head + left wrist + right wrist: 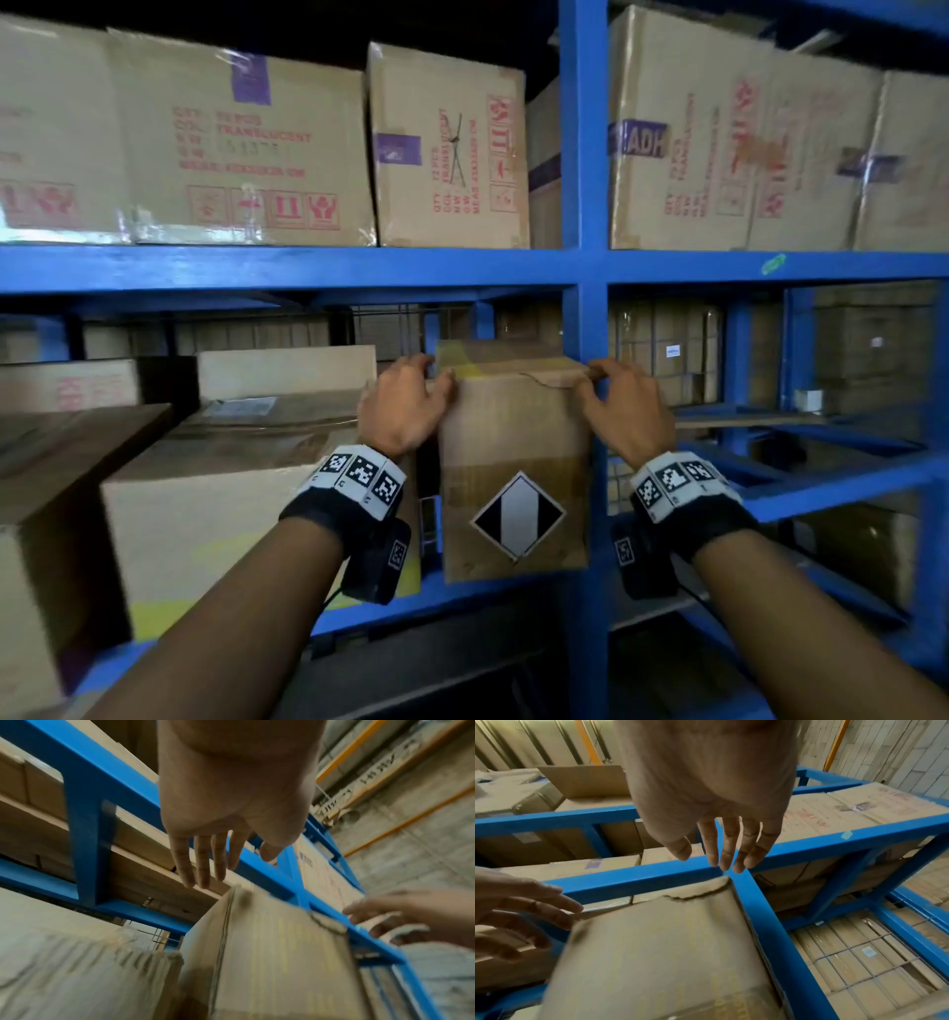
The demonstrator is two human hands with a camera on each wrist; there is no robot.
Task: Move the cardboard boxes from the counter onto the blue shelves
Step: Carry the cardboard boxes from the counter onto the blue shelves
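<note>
A tall cardboard box (513, 462) with a black-and-white diamond label (517, 515) stands upright on the middle level of the blue shelves (308, 267), tight against the blue upright (585, 154). Its top front edge is torn. My left hand (405, 395) is at the box's top left corner and my right hand (626, 401) at its top right corner. In the left wrist view the left hand's fingers (203, 862) are straight just above the box (270, 963). In the right wrist view the right hand's fingers (729, 845) are likewise straight over the box (667, 963). Neither hand grips it.
A larger cardboard box (215, 488) stands directly left of the tall box, with more boxes behind and beside it. Big printed cartons (246, 154) fill the upper shelf. Right of the upright is a bay with wire mesh (667, 349) and stacked cartons.
</note>
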